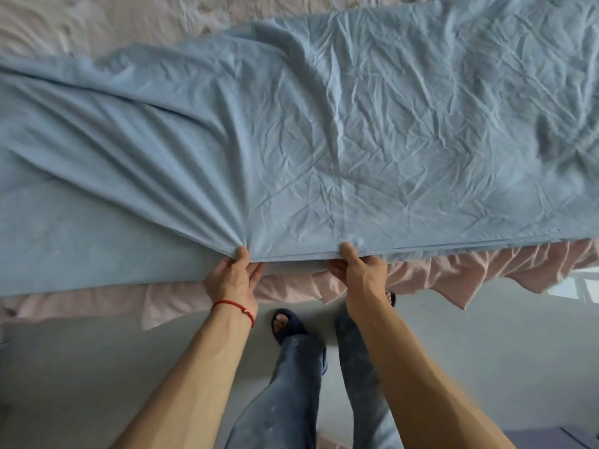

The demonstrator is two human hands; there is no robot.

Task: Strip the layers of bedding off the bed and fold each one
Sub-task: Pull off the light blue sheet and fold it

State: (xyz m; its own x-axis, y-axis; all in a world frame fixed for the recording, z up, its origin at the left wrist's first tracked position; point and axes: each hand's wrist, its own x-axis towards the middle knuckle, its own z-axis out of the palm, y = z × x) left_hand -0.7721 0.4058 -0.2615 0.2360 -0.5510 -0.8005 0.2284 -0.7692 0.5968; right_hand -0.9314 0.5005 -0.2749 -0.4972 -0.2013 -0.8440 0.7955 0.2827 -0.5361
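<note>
A light blue sheet (324,140) lies creased across the bed, folded into several layers along its near edge. My left hand (234,280) pinches that near edge, thumb on top and fingers under, and folds fan out from the grip. My right hand (356,270) grips the same edge a little further right, thumb on top. Under the blue sheet a pink frilled bed skirt (453,273) hangs over the side of the bed. More pale pink bedding (97,24) shows on the far side of the bed.
I stand on a pale grey floor (97,367) close to the bed's side, my legs in blue trousers (291,384) and dark slippers (285,322). A purple object (564,437) sits at the bottom right corner.
</note>
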